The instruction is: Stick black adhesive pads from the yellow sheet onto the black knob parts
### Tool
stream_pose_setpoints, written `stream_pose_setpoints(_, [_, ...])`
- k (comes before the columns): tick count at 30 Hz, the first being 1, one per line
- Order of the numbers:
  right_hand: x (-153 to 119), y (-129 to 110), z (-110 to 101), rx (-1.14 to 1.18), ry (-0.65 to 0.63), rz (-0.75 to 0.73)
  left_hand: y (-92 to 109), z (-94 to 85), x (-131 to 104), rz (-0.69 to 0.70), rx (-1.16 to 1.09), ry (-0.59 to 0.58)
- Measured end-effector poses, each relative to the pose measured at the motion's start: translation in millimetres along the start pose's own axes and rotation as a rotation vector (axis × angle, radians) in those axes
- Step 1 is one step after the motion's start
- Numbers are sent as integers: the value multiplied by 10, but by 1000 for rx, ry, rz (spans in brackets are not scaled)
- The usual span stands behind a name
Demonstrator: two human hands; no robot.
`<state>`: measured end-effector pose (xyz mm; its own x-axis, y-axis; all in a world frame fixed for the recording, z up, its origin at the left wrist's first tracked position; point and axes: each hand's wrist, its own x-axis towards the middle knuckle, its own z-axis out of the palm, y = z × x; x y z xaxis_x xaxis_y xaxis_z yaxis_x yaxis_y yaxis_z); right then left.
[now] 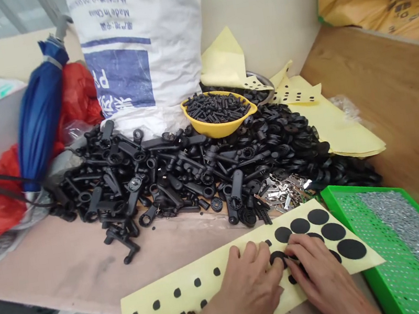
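A pale yellow backing sheet (169,306) lies across the front of the table. Small black dots run along its left part, and large black round stickers (333,232) cover its right end. My left hand (249,283), with a beaded bracelet on the wrist, rests on the sheet, fingers curled and closed at the left edge of one black round sticker (277,257). From the other side, my right hand (320,269) pinches at that same sticker's right edge. The fingers partly cover the sticker, and how far it is lifted cannot be seen.
Black plastic crank-like parts (174,184) are heaped behind the sheet, beside small metal clips (284,190). A yellow bowl (215,129) holds black screw-like pieces. On the right stands a green tray (372,280) of small metal pieces. A blue umbrella (38,115) leans left.
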<state>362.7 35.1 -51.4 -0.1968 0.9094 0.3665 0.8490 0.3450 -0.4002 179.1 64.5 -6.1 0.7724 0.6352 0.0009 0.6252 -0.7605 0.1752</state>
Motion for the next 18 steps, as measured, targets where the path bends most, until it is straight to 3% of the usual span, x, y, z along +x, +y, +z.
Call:
stream_pose_setpoints(13, [36, -90, -49, 115, -34, 21, -7, 45, -41, 43, 38, 40])
stream_pose_setpoints(18, [48, -105, -129, 177, -112, 24, -28, 84, -90, 48, 51, 96])
